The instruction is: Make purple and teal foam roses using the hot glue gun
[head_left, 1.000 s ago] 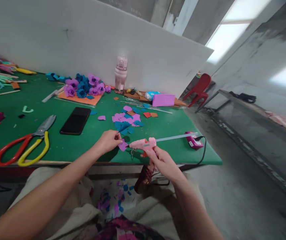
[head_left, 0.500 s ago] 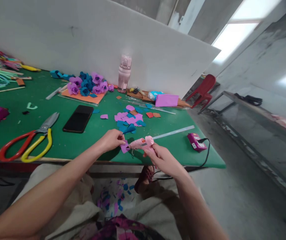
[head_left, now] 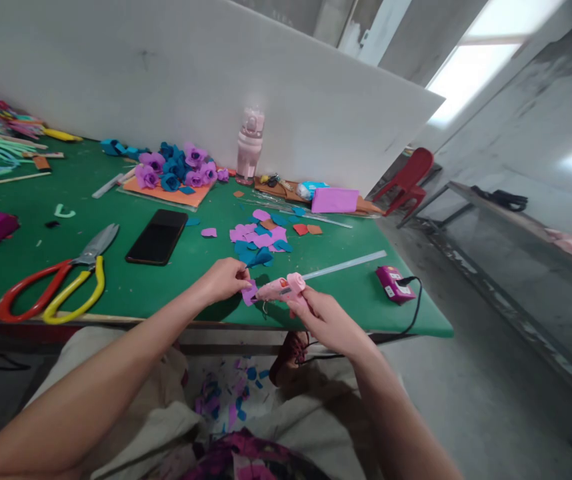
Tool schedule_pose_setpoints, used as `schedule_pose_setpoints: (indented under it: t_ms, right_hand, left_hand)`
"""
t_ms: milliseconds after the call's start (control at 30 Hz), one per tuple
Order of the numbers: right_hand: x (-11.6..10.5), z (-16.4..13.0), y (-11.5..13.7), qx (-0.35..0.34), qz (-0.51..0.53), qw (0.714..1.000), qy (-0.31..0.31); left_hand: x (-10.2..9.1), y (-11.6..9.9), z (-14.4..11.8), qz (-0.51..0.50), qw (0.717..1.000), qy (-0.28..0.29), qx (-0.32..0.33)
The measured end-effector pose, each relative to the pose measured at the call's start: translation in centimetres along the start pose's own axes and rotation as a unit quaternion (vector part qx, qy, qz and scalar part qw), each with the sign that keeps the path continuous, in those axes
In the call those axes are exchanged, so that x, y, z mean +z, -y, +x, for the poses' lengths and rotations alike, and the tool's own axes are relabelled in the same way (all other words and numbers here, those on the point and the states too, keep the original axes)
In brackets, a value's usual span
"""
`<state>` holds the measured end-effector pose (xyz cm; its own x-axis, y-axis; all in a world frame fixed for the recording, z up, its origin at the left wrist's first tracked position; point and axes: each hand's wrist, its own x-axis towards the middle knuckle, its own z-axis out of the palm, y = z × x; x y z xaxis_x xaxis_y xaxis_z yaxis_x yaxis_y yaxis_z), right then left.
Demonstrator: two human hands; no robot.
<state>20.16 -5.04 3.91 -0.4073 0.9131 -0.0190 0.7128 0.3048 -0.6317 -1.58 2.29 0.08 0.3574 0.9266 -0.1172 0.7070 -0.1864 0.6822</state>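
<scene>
My left hand pinches a purple paper petal near the table's front edge. A rolled dark blue paper piece shows just beyond its fingertips; whether they also hold it I cannot tell. My right hand is wrapped round a pink hot glue gun, with its nozzle at the petal's right side. A long clear glue stick sticks out of the gun's back. Past both hands lies a loose pile of purple and blue petals.
Red-and-yellow-handled scissors and a black phone lie left on the green table. Finished paper flowers and a pink bottle are at the back. A purple power socket with a cord sits at right.
The glue gun's nozzle has shifted slightly left and down along the petal. My left hand stays nearly still, still pinching the petal.
</scene>
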Motion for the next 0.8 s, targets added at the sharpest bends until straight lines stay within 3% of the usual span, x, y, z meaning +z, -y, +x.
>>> schedule_pose_setpoints:
  t_ms: [800]
  right_hand:
    - [0.1, 0.05, -0.03, -0.018, -0.013, 1.0, -0.002]
  left_hand:
    - [-0.01, -0.01, -0.03, -0.012, 1.0, -0.002, 0.003]
